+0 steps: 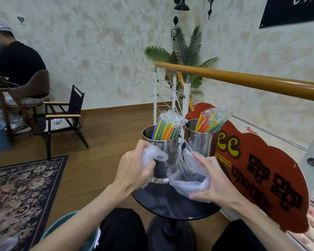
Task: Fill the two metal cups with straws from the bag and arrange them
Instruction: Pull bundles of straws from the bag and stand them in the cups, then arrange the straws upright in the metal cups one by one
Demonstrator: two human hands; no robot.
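Hands were both on the clear plastic bag [187, 175], which hung slack and crumpled between them above the near part of the small round black table [172, 203]. Left hand [134, 171] had its fingers curled round a bunched wad of the bag's left end, right in front of the left metal cup [161, 153]. Right hand [216, 180] gripped the bag's right end, thumb underneath at the near edge, fingers curled over the film; index finger pointed up toward the right metal cup [202, 138]. Both cups stood upright on the far side of the table, side by side, close but apart. Each held a bundle of coloured straws, still in thin clear wrap: left bundle [166, 128] leaned right, right bundle [209, 122] leaned right as well, both poking well above the rims. Couldn't tell whether the bag held any more straws; the film looked empty but was too crumpled to be sure. Red shop sign [257, 171] leaned just right of the table, under a wooden handrail [243, 79]. Potted palm [185, 51] stood in the far corner. Folding chair [65, 116] and patterned rug [20, 189] were off to the left, with another person [14, 64] seated far left.
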